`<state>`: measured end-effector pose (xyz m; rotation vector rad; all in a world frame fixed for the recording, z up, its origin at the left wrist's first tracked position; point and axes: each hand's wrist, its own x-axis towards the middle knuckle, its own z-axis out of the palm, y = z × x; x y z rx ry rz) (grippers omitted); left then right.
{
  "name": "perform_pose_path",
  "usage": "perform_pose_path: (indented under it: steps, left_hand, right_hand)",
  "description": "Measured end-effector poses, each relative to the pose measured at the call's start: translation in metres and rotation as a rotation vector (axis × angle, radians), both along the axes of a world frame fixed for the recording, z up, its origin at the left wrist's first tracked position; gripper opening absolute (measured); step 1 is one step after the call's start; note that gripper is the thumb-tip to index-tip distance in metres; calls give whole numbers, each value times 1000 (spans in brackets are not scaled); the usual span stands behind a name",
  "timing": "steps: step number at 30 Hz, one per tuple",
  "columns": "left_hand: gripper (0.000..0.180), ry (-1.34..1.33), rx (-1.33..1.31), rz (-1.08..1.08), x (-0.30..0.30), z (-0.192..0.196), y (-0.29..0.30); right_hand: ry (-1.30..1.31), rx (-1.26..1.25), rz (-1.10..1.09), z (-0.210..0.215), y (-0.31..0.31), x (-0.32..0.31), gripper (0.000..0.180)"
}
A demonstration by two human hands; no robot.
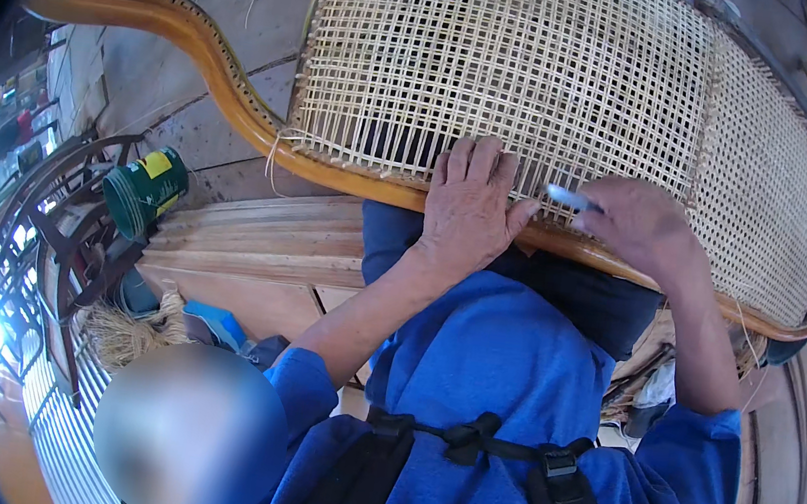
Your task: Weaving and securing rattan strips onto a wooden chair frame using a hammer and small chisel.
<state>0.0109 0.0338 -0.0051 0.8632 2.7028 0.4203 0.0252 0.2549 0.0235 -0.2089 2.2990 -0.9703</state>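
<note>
A woven cane panel stretches across a curved, varnished wooden frame that lies over my lap. My left hand rests on the near edge of the weave, fingers laid flat over the strands and thumb held apart. To its right, my right hand is closed around a small tool; its pale bluish-white end points left, just above the weave's near edge. My fingers hide the rest of the tool, so its exact kind is unclear. Loose strands show below the left hand's fingertips and at the frame's left joint.
On the left, a green tin with a yellow patch stands beside dark curved chair parts. A bundle of cane fibre lies below, near a blue object. Wooden planks run under the frame. A person's blurred head is at lower left.
</note>
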Motion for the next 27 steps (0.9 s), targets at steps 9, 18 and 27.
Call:
perform_pose_path:
  steps: [9,18,27]
  left_hand:
    - [37,-53,87,-102,10,22,-15]
    - [34,-60,168,-231,21,15,36]
    - [38,-129,153,-416,43,-4,116]
  right_hand:
    - [-140,89,190,-10,23,3,21]
    - [94,84,-122,-21,57,30,19]
    - [-176,309,-109,1,111,74,20]
